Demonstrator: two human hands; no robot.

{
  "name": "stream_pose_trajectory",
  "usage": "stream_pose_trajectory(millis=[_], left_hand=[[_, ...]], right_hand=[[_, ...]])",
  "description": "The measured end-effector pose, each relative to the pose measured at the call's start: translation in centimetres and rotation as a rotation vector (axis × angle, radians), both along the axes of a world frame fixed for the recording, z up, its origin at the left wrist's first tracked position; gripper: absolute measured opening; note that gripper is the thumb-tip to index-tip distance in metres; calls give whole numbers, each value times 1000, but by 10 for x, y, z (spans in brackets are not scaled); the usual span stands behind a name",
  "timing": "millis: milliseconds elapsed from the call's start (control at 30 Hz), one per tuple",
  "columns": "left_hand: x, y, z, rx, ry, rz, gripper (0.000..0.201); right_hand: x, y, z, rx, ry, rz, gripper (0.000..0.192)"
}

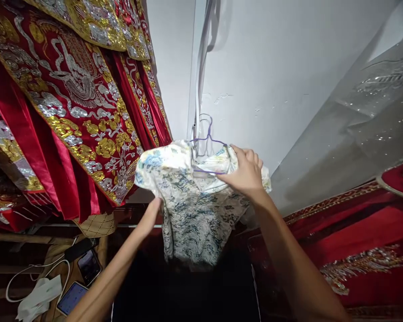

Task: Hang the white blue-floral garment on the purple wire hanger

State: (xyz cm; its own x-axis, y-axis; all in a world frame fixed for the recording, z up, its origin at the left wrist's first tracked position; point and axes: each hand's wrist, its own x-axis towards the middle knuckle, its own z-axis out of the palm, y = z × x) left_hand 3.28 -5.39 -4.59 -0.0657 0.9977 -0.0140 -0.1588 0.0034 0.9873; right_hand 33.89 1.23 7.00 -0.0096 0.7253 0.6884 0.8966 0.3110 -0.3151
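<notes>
A short-sleeved floral shirt (198,210), whitish with blue and yellow print, hangs in front of me on a purple wire hanger (209,134). The hanger's hook points up by the wall, and its lower bar shows through the neck opening. My right hand (246,172) is closed over the shirt's right shoulder, with the thumb towards the neckline. At the left side, just under the sleeve, my left hand (152,213) touches the fabric. Only its thumb side shows there; the fingers are hidden behind the cloth.
Red garments (83,89) with gold and silver embroidery hang at the left. Lower left, a wooden stool (52,252) carries two phones (89,267), a white cable and a tissue (42,295). A clear plastic cover (372,116) and red beaded cloth (366,232) are at the right.
</notes>
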Motion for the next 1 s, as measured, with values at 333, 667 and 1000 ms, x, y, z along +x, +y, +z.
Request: stream_pose_trajectory(millis=[333,667,1000], left_hand=[[42,-30,-72,-128,-252,183,55],[48,-46,-40,-178,-318,-46,71],[36,-44,-44,69,67,596,53]], right_hand=[[-46,-79,-67,-168,530,569,39],[-95,-83,-159,-754,976,367,51],[-75,-89,-158,-774,846,337,37]])
